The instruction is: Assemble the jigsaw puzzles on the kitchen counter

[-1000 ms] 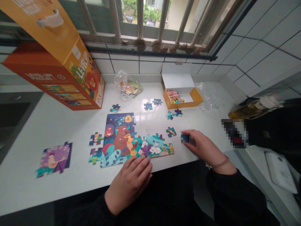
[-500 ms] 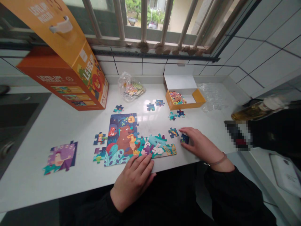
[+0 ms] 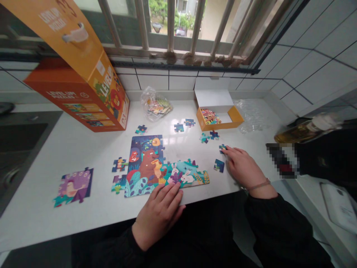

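The partly joined jigsaw puzzle (image 3: 147, 163), with a bear and rabbits on it, lies flat on the white counter. My left hand (image 3: 160, 210) rests on its lower edge with fingers stretched out, gripping nothing. To the right of the puzzle, my right hand (image 3: 244, 167) has its fingertips on a small puzzle piece (image 3: 222, 149), partly covered by the fingers. A dark blue puzzle piece (image 3: 219, 165) lies just below it, untouched. At the puzzle's left side are two pieces, one with an orange figure (image 3: 119, 164) and one with a green figure (image 3: 119, 184).
A purple joined section (image 3: 74, 186) lies at far left. Loose pieces (image 3: 179, 127) are scattered behind the puzzle. At the back stand a tall orange box (image 3: 92, 96), a plastic bag of pieces (image 3: 156, 106) and an open yellow box (image 3: 220, 121). An oil bottle (image 3: 304, 130) is at right.
My right hand has moved right and slightly back, and the small piece beside the puzzle has shifted the same way. The dark blue piece is uncovered on the counter. My left hand stays put.
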Action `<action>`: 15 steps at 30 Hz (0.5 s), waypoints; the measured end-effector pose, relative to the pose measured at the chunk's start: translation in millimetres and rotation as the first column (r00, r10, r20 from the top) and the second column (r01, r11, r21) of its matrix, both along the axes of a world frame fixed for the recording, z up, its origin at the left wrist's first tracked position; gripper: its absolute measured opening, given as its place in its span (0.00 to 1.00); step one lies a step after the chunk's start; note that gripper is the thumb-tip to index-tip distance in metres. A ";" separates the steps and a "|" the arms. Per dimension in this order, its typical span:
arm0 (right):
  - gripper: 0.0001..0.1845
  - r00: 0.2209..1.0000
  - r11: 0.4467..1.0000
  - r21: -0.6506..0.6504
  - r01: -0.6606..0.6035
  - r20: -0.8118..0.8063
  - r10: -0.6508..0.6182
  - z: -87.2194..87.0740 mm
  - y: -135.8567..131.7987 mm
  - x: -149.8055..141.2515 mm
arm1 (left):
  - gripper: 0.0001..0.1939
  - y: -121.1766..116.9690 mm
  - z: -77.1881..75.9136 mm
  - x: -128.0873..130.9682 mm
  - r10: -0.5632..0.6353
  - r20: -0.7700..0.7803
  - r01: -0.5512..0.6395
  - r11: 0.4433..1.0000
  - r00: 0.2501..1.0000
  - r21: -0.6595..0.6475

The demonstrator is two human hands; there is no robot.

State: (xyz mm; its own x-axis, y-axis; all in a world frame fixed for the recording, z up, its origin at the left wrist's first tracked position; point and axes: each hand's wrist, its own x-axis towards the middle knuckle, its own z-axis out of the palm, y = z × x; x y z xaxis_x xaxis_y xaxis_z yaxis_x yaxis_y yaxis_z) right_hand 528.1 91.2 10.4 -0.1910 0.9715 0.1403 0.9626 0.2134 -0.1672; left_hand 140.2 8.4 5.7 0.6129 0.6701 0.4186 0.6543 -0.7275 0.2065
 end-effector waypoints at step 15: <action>0.18 0.991 0.974 0.227 0.023 -0.136 0.009 -19.5 -30.4 -41.7 | 0.17 -8.0 0.5 -10.2 -0.037 0.014 0.038 0.997 0.999 -0.061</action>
State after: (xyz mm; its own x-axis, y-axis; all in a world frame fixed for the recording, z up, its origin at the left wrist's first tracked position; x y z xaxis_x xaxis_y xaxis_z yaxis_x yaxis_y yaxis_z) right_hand 486.5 60.8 -9.1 -0.1481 0.9123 0.3819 0.9359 0.2541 -0.2440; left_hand 130.0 0.4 6.3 0.6329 0.6714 0.3855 0.6242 -0.7371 0.2590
